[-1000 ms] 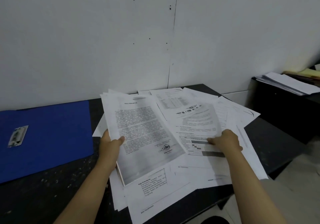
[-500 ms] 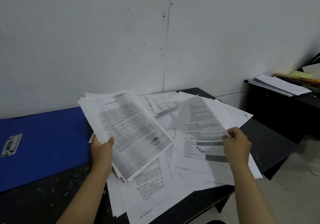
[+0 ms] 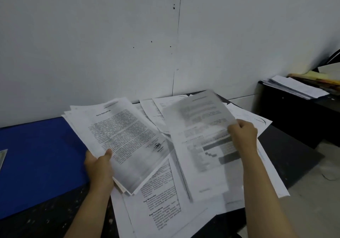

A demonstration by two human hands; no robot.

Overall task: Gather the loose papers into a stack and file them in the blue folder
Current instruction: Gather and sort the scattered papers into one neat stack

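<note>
The right hand (image 3: 242, 135) has lifted a blurred sheet (image 3: 202, 138), long axis wallward; the left hand (image 3: 99, 166) grips the stack (image 3: 119, 134) beside the blue folder (image 3: 40, 160).

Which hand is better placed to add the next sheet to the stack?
Right. The right hand already pinches a lifted sheet just beside the stack, while the left hand is occupied gripping that stack.

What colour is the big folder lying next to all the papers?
Blue. The folder lies flat on the dark table, seen in the head view, the only one.
</note>
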